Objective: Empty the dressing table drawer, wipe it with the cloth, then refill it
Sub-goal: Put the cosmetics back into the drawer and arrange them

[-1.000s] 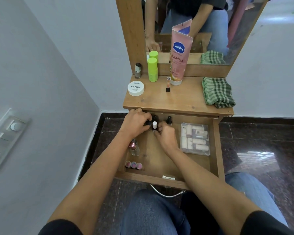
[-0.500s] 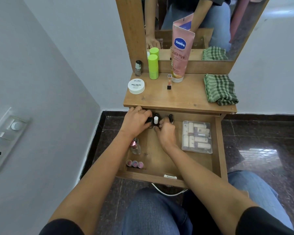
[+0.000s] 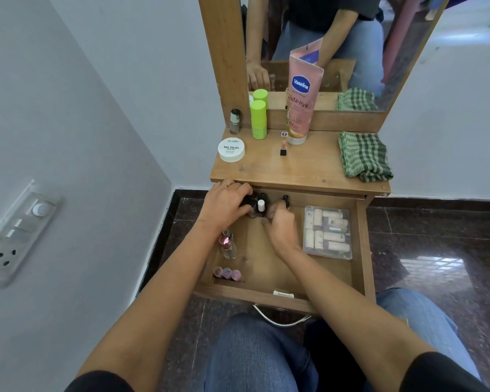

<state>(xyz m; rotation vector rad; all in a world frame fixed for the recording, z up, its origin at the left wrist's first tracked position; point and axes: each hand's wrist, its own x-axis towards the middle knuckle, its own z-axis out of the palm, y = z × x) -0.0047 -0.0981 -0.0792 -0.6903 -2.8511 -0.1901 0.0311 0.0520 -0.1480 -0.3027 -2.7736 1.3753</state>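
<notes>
Both my hands bunch around small bottles (image 3: 261, 206) at the drawer's (image 3: 361, 250) far edge: left hand (image 3: 227, 206) clutches several, right hand (image 3: 279, 224) pinches one. Overloaded, bottles could slip, topple.

open wooden drawer (image 3: 361, 250) still holding small bottles (image 3: 261, 206); folded green checked cloth (image 3: 364, 157) on tabletop (image 3: 303, 168)

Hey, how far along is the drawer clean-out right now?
Early, still emptying. Done: a few items, including the lotion tube, green bottle and white tub, stand on the tabletop. In hand: left hand and right hand are on the small bottles at the drawer's back. Left: the clear case, three lip tubes, then wiping with the folded cloth and refilling.
</notes>
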